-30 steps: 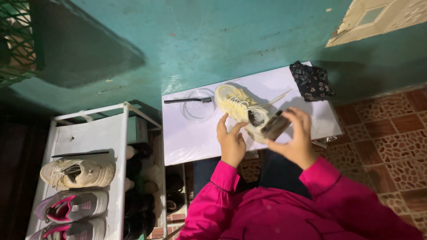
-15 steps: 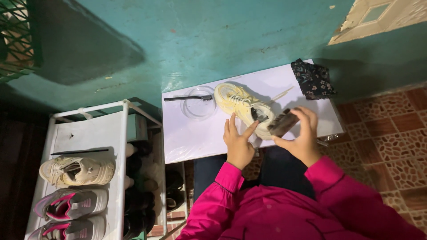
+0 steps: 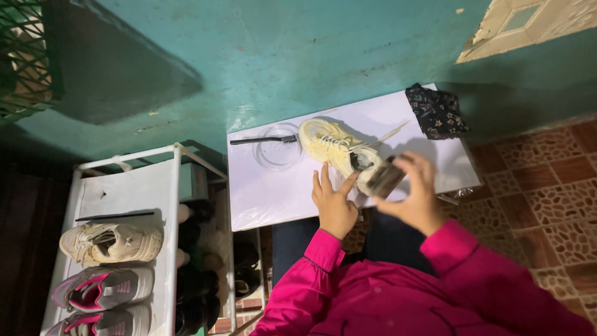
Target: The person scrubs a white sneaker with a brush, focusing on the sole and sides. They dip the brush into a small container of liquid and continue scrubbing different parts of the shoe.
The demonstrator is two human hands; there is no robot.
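Left hand spread flat, fingers wide and fanned, holding nothing, palm down on the white table with fingertips right up against the near side of the pale yellow sneaker. Right hand blurred but curled around a dark brush-like block, gripping it, block pressed at or just over the heel end of the shoe. Hard to tell if bristles actually touching, too smeared.

Sneaker lying on the tabletop, long axis slanting from toe at upper left to heel at lower right, so heel end closest to both hands, toe pointing away toward the clear round dish. Loose lace trailing off to the upper right. Right hand nearer the heel, left hand nearer the midsole.

Further out: thin black brush lying across the dish, dark patterned cloth at the far right corner of the table, white shoe rack well off to the left with more sneakers.
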